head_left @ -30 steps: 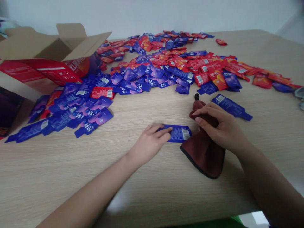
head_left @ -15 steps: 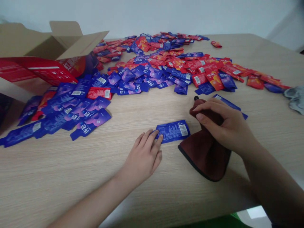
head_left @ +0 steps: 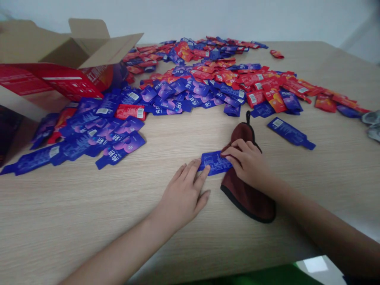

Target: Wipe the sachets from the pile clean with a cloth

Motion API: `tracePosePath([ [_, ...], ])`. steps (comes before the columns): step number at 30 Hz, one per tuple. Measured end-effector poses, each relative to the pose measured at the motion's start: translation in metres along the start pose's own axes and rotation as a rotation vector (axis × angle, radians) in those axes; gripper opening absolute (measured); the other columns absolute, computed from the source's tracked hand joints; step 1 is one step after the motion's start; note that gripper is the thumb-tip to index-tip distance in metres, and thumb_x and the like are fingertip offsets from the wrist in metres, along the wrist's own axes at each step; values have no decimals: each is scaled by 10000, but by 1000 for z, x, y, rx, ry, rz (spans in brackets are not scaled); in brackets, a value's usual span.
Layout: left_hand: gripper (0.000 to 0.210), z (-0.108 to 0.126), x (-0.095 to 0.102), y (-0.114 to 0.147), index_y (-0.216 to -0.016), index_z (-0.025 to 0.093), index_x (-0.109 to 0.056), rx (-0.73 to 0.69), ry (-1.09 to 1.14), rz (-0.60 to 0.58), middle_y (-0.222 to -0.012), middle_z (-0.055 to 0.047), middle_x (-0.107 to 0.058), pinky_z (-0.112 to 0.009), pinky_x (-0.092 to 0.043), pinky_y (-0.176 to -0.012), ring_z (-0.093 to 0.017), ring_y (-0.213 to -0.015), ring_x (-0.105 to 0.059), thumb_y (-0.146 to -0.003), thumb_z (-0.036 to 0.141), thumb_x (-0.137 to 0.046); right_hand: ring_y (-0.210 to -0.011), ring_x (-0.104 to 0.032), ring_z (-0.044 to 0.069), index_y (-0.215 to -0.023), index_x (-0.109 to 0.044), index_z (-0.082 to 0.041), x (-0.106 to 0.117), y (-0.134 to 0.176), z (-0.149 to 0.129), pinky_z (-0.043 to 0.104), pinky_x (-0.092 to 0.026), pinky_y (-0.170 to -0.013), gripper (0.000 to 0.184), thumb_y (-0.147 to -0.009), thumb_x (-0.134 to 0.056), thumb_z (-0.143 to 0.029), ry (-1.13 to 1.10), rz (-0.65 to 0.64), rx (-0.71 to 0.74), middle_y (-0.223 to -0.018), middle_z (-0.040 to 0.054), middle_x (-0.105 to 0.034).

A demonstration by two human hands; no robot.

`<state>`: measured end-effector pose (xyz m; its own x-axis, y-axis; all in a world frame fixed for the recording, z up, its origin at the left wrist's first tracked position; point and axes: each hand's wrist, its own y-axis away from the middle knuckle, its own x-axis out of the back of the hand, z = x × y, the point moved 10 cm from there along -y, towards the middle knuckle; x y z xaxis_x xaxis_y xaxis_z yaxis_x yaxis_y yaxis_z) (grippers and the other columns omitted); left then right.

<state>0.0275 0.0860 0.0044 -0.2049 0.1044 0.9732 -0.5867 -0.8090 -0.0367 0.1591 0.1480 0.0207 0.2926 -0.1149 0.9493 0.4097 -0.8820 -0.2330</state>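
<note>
A blue pouch [head_left: 213,163] with white print lies flat on the table between my hands. The fingertips of my left hand [head_left: 185,190] rest on its left end, fingers stretched out and flat. In the bent fingers of my right hand [head_left: 247,162] is a brown cloth [head_left: 252,202] with black edging and a small hanging loop. The cloth lies across the pouch's right end and hides it. To the right of the cloth, a second blue pouch [head_left: 289,132] lies alone, barcode up.
Behind my hands spreads a long heap of red and blue pouches [head_left: 208,87]. More blue pouches [head_left: 101,136] overlap at the left, beside an open cardboard box [head_left: 80,85]. A grey crumpled item [head_left: 372,124] sits at the right edge. One red pouch [head_left: 276,54] lies apart at the back.
My right hand has moved left and down with the cloth, onto the pouch's right end. The cloth has flattened out. My left hand stays on the pouch's left end.
</note>
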Motion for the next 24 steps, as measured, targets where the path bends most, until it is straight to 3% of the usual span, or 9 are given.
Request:
tracePosePath([
  [4,589,1,-3,2,-1459,132,-346,5,-2,-19,-1539,-207,-300,-495,-295,-1142,-312,-1432,-276,-938,372,-481,-866,-545,230,-960,-671,-249,3,4,33,422,-449,-785,188,-899,-494,-236,-146,-61,-32,-965,67,-582],
  [7,627,4,-5,4,-1465,123,-333,-15,0,-22,-1558,-214,-255,-506,-267,-1153,-324,-1450,-220,-933,420,-483,-883,-564,222,-933,-666,-250,13,-5,32,425,-464,-821,182,-894,-490,-235,-239,-68,-30,-942,55,-566],
  [11,634,5,-7,5,-1464,149,-348,-28,-2,-43,-1574,-212,-210,-524,-238,-1158,-342,-1459,-167,-914,418,-513,-994,-530,236,-1078,-635,-207,23,-20,-16,419,-433,-894,255,-933,-428,-237,-277,12,44,-1043,96,-553],
  [14,669,5,-12,5,-1451,130,-374,-24,-9,-92,-1557,-234,-241,-535,-237,-1155,-361,-1453,-173,-872,398,-573,-978,-491,262,-1136,-636,-222,6,-23,-58,440,-406,-854,299,-912,-439,-206,-175,-29,124,-1103,104,-556],
  [16,691,4,-14,5,-1454,120,-369,-15,-17,-109,-1551,-240,-252,-540,-246,-1151,-370,-1448,-186,-858,385,-596,-950,-469,273,-1159,-642,-255,-6,-19,-67,445,-389,-804,332,-887,-464,-188,-102,-57,136,-1141,97,-557],
  [19,676,4,-12,4,-1471,169,-346,-1,-17,-87,-1577,-206,-205,-539,-263,-1144,-363,-1450,-186,-881,397,-583,-914,-458,267,-1156,-658,-282,-11,-7,-51,452,-380,-797,337,-889,-474,-193,-60,-60,114,-1151,88,-558],
  [24,655,4,-10,4,-1478,198,-333,16,-14,-81,-1582,-204,-187,-518,-275,-1143,-349,-1453,-185,-913,456,-538,-909,-494,252,-1101,-692,-263,4,12,16,441,-420,-808,310,-908,-459,-196,-102,-4,2,-1069,91,-555],
])
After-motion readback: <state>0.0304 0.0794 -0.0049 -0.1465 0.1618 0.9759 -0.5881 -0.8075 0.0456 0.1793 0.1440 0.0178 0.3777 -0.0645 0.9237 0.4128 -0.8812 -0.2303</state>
